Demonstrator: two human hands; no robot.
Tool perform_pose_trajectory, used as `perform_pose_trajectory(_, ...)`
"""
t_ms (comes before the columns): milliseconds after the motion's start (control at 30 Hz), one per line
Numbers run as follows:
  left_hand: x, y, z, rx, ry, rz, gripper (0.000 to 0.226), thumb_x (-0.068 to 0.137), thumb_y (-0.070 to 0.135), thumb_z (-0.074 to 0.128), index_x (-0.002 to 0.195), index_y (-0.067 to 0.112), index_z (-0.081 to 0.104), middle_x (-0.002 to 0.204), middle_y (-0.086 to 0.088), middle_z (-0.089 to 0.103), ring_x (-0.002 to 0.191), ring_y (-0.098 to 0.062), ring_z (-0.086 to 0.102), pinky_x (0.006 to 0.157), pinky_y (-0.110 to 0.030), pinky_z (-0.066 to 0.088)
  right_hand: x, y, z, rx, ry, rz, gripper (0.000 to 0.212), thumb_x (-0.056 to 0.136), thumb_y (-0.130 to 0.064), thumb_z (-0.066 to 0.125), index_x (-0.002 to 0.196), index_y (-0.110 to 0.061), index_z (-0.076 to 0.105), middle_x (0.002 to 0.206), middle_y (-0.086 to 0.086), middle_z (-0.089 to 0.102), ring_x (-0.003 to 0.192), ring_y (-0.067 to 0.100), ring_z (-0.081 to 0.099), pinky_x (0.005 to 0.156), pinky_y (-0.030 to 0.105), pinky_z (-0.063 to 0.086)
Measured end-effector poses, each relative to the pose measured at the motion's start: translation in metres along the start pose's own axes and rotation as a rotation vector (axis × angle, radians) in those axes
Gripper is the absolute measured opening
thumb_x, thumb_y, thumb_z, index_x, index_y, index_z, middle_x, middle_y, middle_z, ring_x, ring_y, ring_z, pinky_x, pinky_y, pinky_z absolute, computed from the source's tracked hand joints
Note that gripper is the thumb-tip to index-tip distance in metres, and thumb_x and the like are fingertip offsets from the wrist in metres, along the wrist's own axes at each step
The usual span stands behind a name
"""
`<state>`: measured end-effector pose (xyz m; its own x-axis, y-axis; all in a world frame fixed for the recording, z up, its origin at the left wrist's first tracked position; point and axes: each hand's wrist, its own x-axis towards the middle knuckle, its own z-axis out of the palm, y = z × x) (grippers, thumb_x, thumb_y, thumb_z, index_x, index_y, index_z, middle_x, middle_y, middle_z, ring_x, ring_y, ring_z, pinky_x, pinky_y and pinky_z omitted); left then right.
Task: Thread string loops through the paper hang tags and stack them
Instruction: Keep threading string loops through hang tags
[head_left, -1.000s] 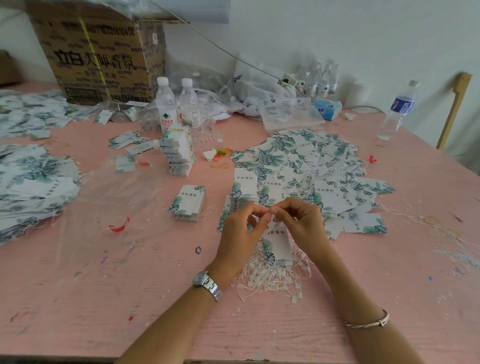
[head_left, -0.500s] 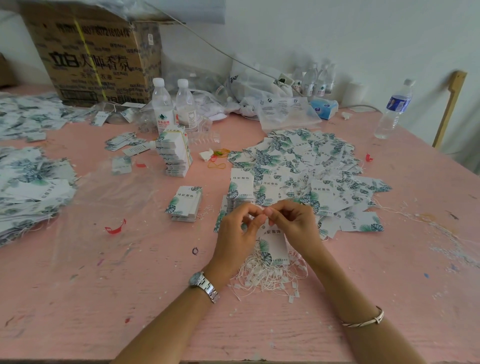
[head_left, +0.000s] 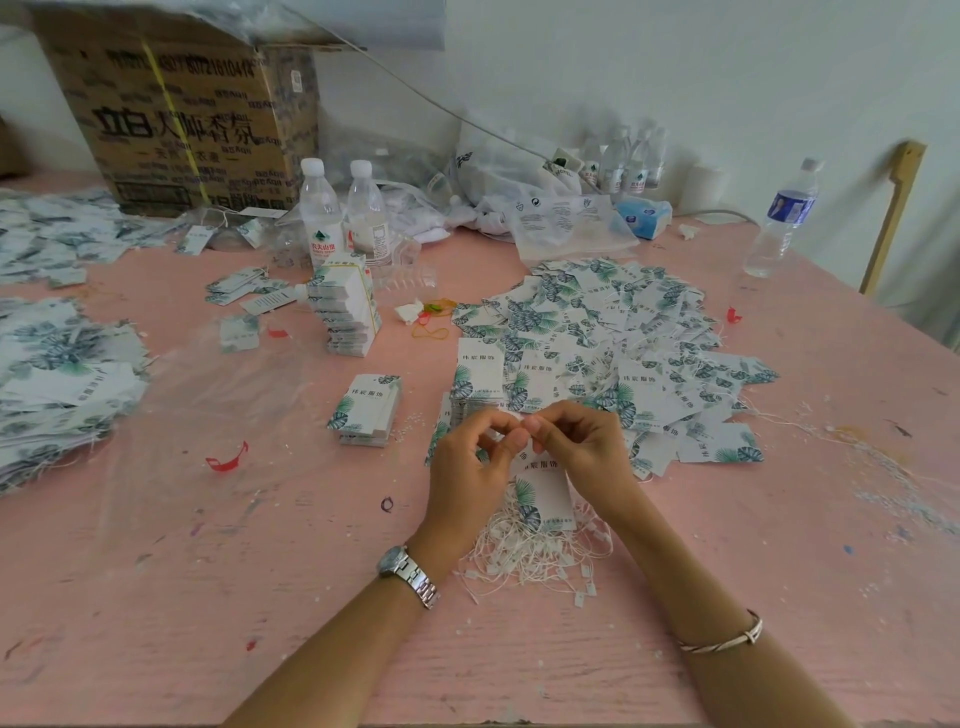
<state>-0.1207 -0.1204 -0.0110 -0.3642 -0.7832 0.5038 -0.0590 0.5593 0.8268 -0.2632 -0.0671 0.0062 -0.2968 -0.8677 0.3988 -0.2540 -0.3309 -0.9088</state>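
A white hang tag (head_left: 543, 491) with a green leaf print hangs upright between my two hands. My left hand (head_left: 470, 465) and my right hand (head_left: 584, 452) pinch its top edge, fingertips touching, with a thin string between them that is hard to make out. Under the tag lies a heap of white string loops (head_left: 535, 553). A wide spread of strung tags (head_left: 613, 343) covers the table behind my hands. A short stack of plain tags (head_left: 478, 384) stands just beyond my left hand.
Another small stack of tags (head_left: 366, 410) and a tall banded stack (head_left: 345, 312) stand to the left. Piles of tags (head_left: 57, 384) fill the left edge. Two water bottles (head_left: 340, 213), a cardboard box (head_left: 182, 119), plastic bags and a bottle (head_left: 782, 218) line the back.
My hands stay at the tag's top edge with only small finger movements. The tag hangs in the same place.
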Motion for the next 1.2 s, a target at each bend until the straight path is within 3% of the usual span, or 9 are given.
perform_pose_trajectory(67, 0.002, 0.003, 0.001, -0.008, 0.002, -0.003, 0.015, 0.092, 0.039, 0.065, 0.09, 0.025, 0.067, 0.081, 0.017, 0.068, 0.075, -0.01, 0.062, 0.066, -0.031, 0.05, 0.001, -0.002, -0.001, 0.036, 0.008, 0.016, 0.014, 0.086, -0.024, 0.069, 0.082, -0.011, 0.073, 0.063, 0.004, 0.065, 0.058, 0.027, 0.051, 0.055, 0.039, 0.039)
perform_pose_trajectory(200, 0.005, 0.004, 0.0, 0.033, 0.051, 0.069, 0.026, 0.09, 0.046, 0.065, 0.096, 0.021, 0.07, 0.085, 0.021, 0.062, 0.077, -0.012, 0.059, 0.071, -0.034, 0.052, 0.003, -0.006, -0.005, 0.135, 0.009, 0.054, 0.014, 0.088, -0.02, 0.067, 0.086, -0.007, 0.072, 0.065, 0.001, 0.065, 0.061, 0.012, 0.057, 0.059, 0.021, 0.046)
perform_pose_trajectory(333, 0.005, 0.003, -0.002, 0.176, 0.006, 0.082, 0.048, 0.086, 0.062, 0.063, 0.114, 0.022, 0.067, 0.098, 0.02, 0.056, 0.088, -0.009, 0.055, 0.084, -0.039, 0.049, 0.005, -0.009, -0.015, 0.349, 0.02, 0.122, 0.011, 0.086, -0.025, 0.068, 0.085, -0.016, 0.075, 0.071, 0.001, 0.067, 0.063, 0.01, 0.056, 0.063, 0.018, 0.049)
perform_pose_trajectory(467, 0.001, 0.004, 0.002, 0.368, -0.158, 0.068, 0.083, 0.075, 0.081, 0.058, 0.134, 0.023, 0.054, 0.127, 0.012, 0.056, 0.114, -0.01, 0.05, 0.101, -0.034, 0.041, 0.007, -0.012, -0.022, 0.524, 0.026, 0.13, 0.012, 0.086, -0.024, 0.069, 0.085, -0.013, 0.073, 0.075, 0.004, 0.067, 0.064, 0.01, 0.054, 0.065, 0.019, 0.049)
perform_pose_trajectory(667, -0.003, 0.004, 0.003, 0.463, -0.311, 0.01, 0.11, 0.068, 0.09, 0.045, 0.155, 0.025, 0.027, 0.141, 0.011, 0.046, 0.127, -0.01, 0.036, 0.113, -0.033, 0.028, 0.011, -0.016, -0.031, 0.627, 0.085, 0.104, 0.024, 0.094, -0.011, 0.052, 0.081, -0.014, 0.072, 0.075, 0.003, 0.066, 0.06, 0.009, 0.046, 0.063, 0.018, 0.046)
perform_pose_trajectory(833, -0.003, 0.008, 0.001, 0.325, -0.289, -0.074, 0.088, 0.078, 0.074, 0.058, 0.152, 0.032, 0.036, 0.121, 0.022, 0.043, 0.113, -0.002, 0.04, 0.103, -0.025, 0.028, 0.013, -0.016, -0.035, 0.732, 0.13, 0.103, 0.034, 0.096, -0.01, 0.048, 0.077, -0.019, 0.074, 0.077, 0.0, 0.066, 0.058, 0.006, 0.047, 0.062, 0.016, 0.045)
perform_pose_trajectory(1000, -0.001, 0.011, 0.0, 0.126, -0.263, -0.127, 0.045, 0.094, 0.037, 0.068, 0.138, 0.03, 0.059, 0.118, 0.009, 0.065, 0.114, -0.013, 0.058, 0.108, -0.045, 0.042, 0.016, -0.013, -0.038, 0.877, 0.188, 0.103, 0.03, 0.093, -0.016, 0.049, 0.079, -0.02, 0.075, 0.077, -0.004, 0.066, 0.06, 0.002, 0.052, 0.059, 0.013, 0.046)
perform_pose_trajectory(1067, -0.001, 0.012, 0.0, 0.046, -0.259, -0.142, 0.036, 0.096, 0.028, 0.067, 0.132, 0.03, 0.064, 0.118, 0.006, 0.068, 0.112, -0.011, 0.061, 0.104, -0.037, 0.047, 0.016, -0.013, -0.039, 0.896, 0.212, 0.098, 0.03, 0.093, -0.018, 0.049, 0.077, -0.022, 0.075, 0.077, -0.006, 0.066, 0.062, 0.001, 0.054, 0.058, 0.012, 0.045)
perform_pose_trajectory(1200, 0.0, 0.013, 0.0, -0.132, -0.256, -0.205, 0.028, 0.094, 0.018, 0.07, 0.12, 0.029, 0.069, 0.115, 0.009, 0.071, 0.103, 0.005, 0.064, 0.087, -0.007, 0.046, 0.018, -0.01, -0.041, 0.944, 0.285, 0.118, 0.021, 0.092, -0.019, 0.053, 0.082, -0.018, 0.071, 0.079, -0.004, 0.065, 0.066, 0.003, 0.058, 0.06, 0.013, 0.047)
